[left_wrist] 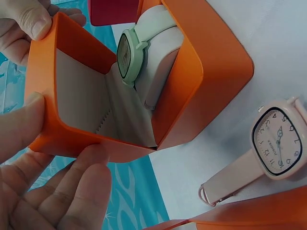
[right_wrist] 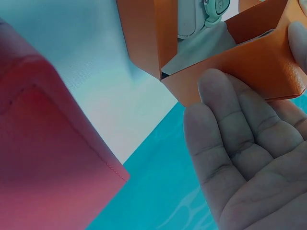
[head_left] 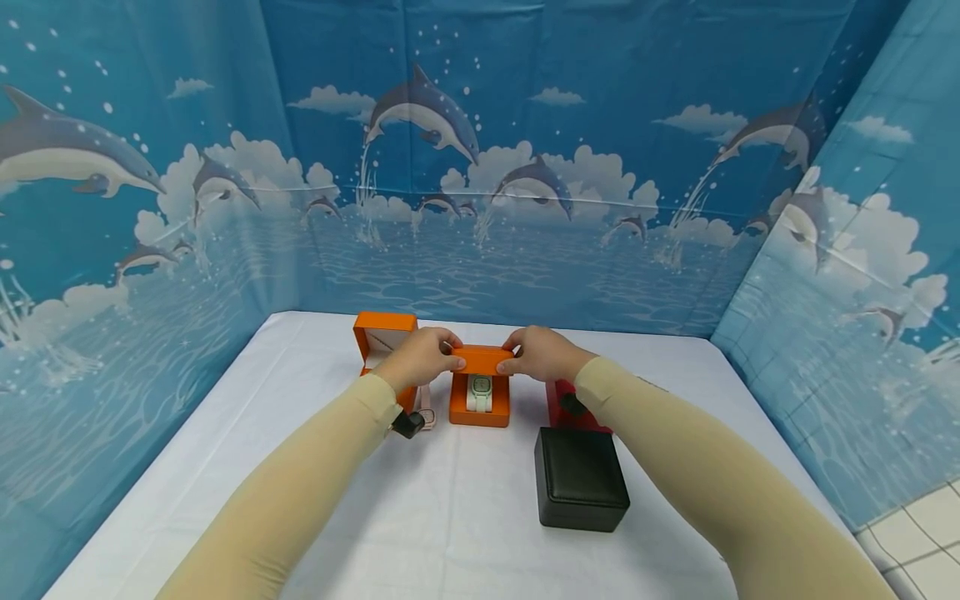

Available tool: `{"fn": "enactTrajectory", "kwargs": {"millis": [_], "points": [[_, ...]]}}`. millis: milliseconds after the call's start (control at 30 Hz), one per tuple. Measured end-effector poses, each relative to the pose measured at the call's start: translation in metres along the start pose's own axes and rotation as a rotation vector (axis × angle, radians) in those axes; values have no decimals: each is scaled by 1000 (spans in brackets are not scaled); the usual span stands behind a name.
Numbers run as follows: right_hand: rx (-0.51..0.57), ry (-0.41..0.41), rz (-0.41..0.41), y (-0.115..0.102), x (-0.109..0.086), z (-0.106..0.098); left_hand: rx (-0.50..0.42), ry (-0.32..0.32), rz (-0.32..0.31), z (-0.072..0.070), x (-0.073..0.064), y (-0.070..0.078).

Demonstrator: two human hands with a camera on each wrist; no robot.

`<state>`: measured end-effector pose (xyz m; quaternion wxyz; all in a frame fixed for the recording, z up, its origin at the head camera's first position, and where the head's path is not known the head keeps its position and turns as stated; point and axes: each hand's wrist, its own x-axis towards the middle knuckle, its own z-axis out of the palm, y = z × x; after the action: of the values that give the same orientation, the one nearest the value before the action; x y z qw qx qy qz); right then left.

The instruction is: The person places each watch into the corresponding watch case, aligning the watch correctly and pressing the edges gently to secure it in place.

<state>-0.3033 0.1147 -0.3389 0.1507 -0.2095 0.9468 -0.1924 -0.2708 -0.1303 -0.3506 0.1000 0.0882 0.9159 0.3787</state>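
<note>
An orange watch box (head_left: 480, 419) stands partly open in the middle of the table, its hinged lid (head_left: 481, 359) tilted over the back. Inside, a pale green watch (left_wrist: 132, 52) is wrapped round a light cushion. My left hand (head_left: 422, 357) pinches the left end of the lid, thumb on the front edge and fingers round the side. At the opposite end, my right hand (head_left: 546, 353) holds the lid the same way. In the right wrist view several fingers (right_wrist: 216, 91) lie along the lid's side.
Left of the box, a second orange box (head_left: 386, 322) stands with its lid up; a pink watch (left_wrist: 278, 139) lies on the white cloth between them. To the right are a red box (right_wrist: 53, 143), partly behind my forearm, and a closed black box (head_left: 582, 475) nearer me.
</note>
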Motion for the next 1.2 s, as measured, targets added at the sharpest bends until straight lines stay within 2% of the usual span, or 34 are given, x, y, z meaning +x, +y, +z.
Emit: {"fn": "enactTrajectory", "kwargs": {"millis": [267,500,1200], "points": [[9,-1,-1,-1,-1,2,-4,18,9,2,-3,-1],[2,-2,8,-2,-1,2,40,32,4,4,-3,-2],[-40,-18,-15,-4,-5,8,39,61,21,15,-15,-9]]}}
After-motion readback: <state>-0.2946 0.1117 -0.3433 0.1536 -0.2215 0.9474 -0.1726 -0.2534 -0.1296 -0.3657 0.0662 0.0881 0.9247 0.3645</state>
